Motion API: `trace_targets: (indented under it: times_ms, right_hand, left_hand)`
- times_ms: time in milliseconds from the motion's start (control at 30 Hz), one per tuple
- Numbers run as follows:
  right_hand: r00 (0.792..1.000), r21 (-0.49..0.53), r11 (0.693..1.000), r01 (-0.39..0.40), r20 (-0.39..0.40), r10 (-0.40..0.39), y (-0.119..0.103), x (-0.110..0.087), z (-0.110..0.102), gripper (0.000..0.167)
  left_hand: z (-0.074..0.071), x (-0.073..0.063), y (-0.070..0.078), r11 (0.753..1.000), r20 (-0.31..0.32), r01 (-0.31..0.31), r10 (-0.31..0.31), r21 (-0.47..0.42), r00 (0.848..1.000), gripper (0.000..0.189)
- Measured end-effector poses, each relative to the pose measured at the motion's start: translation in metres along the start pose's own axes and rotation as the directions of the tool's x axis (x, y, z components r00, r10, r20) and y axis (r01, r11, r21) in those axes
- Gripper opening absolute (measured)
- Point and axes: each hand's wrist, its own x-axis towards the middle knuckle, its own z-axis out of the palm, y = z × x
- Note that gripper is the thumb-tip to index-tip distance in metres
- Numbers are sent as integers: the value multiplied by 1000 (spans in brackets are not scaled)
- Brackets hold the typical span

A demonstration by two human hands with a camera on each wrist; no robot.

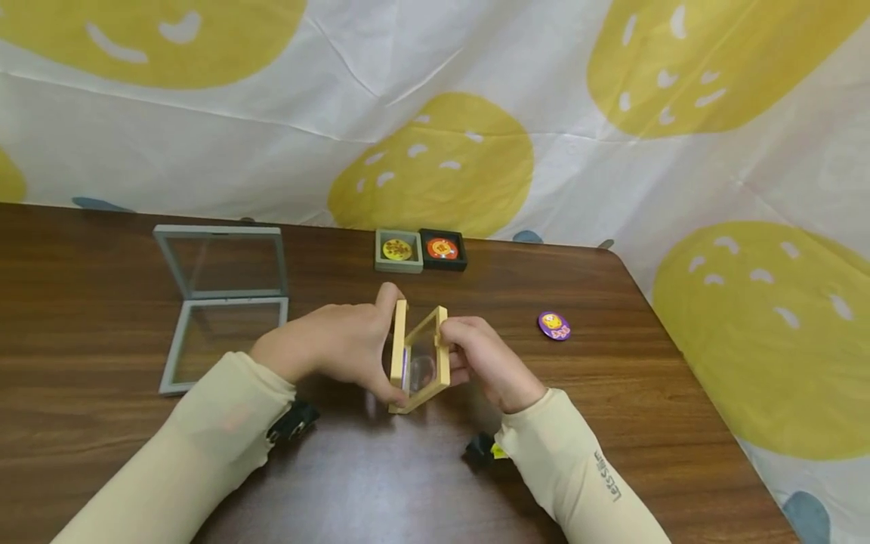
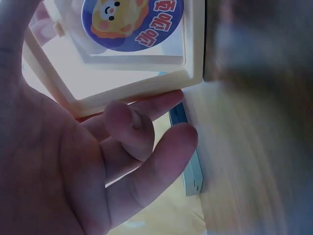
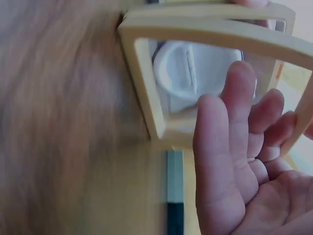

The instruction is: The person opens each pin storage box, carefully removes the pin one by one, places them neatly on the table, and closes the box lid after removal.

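Observation:
Both hands hold a hinged, pale yellow display frame (image 1: 399, 340) partly open and upright, close over the table. My left hand (image 1: 340, 340) grips the left half between thumb and fingers. On the other half, my right hand (image 1: 489, 363) pinches the edge with its thumb on top. Inside, by the clear film, is a round purple badge (image 2: 132, 24) with a cartoon lion face and pink lettering, seen from the front in the left wrist view. The right wrist view shows the badge's pale back (image 3: 176, 71) through the opening.
A larger grey display frame (image 1: 175, 340) stands unfolded at the left. Two small frames, one grey (image 1: 399, 267) and one black (image 1: 458, 264), hold badges at the back. Another purple badge (image 1: 553, 326) lies on the brown table (image 1: 612, 378) at the right. A patterned cloth (image 1: 272, 159) hangs behind.

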Motion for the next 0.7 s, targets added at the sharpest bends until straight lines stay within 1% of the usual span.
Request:
trace_targets:
  times_ms: [100, 267, 333, 467, 600, 700]
  right_hand:
    - [1000, -40, 999, 0, -2, 0, -2, 0, -4, 10]
    - [999, -172, 985, 16, -44, -24, -6, -1, -7, 16]
    - [997, -228, 973, 20, -73, -38, -6, 0, -7, 23]
    - [990, -313, 949, 29, -123, -71, -6, -2, -6, 28]
    - [983, -343, 938, 45, -150, -102, -9, -3, -7, 29]
    - [981, -364, 930, 51, -156, -115, -12, -3, -10, 33]
  left_hand:
    - [-1, 0, -4, 1000, 3, 8, -8, -17, 1000, 95]
    - [-2, 1, -4, 1000, 0, 3, -3, -11, 1000, 96]
    - [-2, 1, -3, 1000, 3, 0, 0, -5, 1000, 97]
    - [-2, 1, -3, 1000, 17, 1, -1, 0, 1000, 101]
    - [-3, 0, -5, 1000, 17, -2, 2, -8, 1000, 102]
    - [-3, 0, -7, 1000, 22, -4, 5, -26, 1000, 99]
